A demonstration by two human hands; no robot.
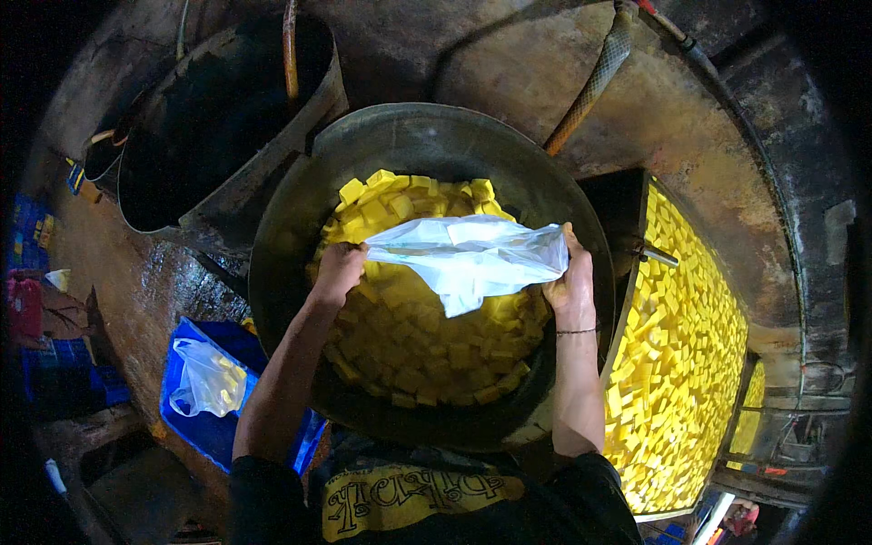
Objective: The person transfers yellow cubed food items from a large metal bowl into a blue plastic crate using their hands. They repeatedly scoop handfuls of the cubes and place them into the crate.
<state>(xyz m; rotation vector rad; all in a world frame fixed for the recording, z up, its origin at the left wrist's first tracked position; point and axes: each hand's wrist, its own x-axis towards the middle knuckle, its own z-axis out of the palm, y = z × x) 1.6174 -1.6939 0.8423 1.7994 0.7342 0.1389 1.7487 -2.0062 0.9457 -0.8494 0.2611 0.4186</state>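
A thin white translucent plastic bag (477, 255) is stretched sideways between my two hands, over a large round metal pan (422, 126). My left hand (340, 271) grips the bag's left end in closed fingers. At the bag's right end, my right hand (571, 276) holds its edge, with the thumb up and some fingers hidden behind the plastic. Many yellow blocks, possibly tofu, lie in the pan in cloudy liquid; some dry-looking yellow blocks (381, 204) are heaped at its far side, partly behind the bag.
A big tank of yellow cubes (671, 361) stands at the right, with a short metal pipe (657, 255) at its wall. A blue crate (174, 409) at the left holds a plastic bag with yellow blocks (211, 378). Dark metal vat (262, 153) at upper left; hose (593, 82) at the top.
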